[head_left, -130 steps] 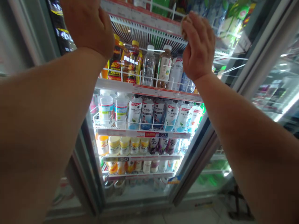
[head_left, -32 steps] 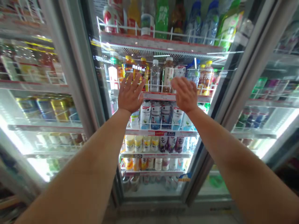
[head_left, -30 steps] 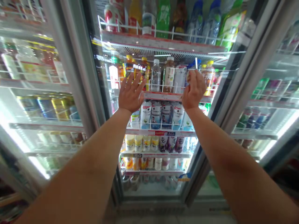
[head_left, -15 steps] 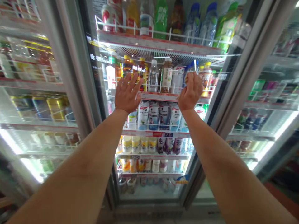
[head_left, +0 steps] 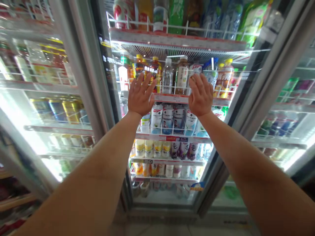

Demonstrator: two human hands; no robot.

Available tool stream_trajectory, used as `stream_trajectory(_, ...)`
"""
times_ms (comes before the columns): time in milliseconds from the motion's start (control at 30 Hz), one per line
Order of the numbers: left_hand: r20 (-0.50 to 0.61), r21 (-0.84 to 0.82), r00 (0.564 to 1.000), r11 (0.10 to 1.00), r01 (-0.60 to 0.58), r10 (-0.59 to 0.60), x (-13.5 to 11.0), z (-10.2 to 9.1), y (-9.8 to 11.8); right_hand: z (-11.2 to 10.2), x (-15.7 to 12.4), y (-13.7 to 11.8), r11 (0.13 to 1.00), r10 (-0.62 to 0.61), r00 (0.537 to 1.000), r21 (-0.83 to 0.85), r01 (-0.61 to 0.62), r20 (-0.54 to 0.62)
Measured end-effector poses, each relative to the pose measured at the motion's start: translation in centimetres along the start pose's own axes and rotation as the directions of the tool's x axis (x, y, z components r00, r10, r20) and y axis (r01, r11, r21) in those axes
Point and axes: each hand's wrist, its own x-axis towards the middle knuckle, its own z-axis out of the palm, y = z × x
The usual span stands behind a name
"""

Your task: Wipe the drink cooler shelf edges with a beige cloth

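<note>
Both my arms reach forward at a glass-fronted drinks fridge. My left hand (head_left: 140, 96) is raised with spread fingers and holds nothing; behind it stand dark bottles with yellow caps (head_left: 155, 70). To the right, my right hand (head_left: 201, 95) is up too, fingers extended and slightly bent, with nothing visible in it. Between the hands, on the second shelf, I see a clear bottle (head_left: 168, 78) and a brown drink bottle with a pale label (head_left: 182, 77). White-labelled bottles (head_left: 157, 119) line the shelf below. Whether either hand touches the glass, I cannot tell.
Metal door frames (head_left: 85, 65) run down both sides. Large bottles, one of them green (head_left: 176, 16), fill the top shelf. Lower down are yellow-labelled bottles (head_left: 149, 149) and purple-labelled bottles (head_left: 184, 150). Neighbouring fridge sections hold cans (head_left: 70, 111) and more drinks.
The view has shifted, so the fridge sits slightly further right and higher. My right hand's bent fingers have straightened and opened out. My left hand stays spread.
</note>
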Motion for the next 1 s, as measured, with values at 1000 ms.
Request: stream_trajectory(1000,-0.046,0.0,0.997,0.998,-0.057,0.057,-0.2,0.1,-0.1,0.2,-0.5,-0.8,0.997,-0.074,0.997,-0.034,0.075,0.024)
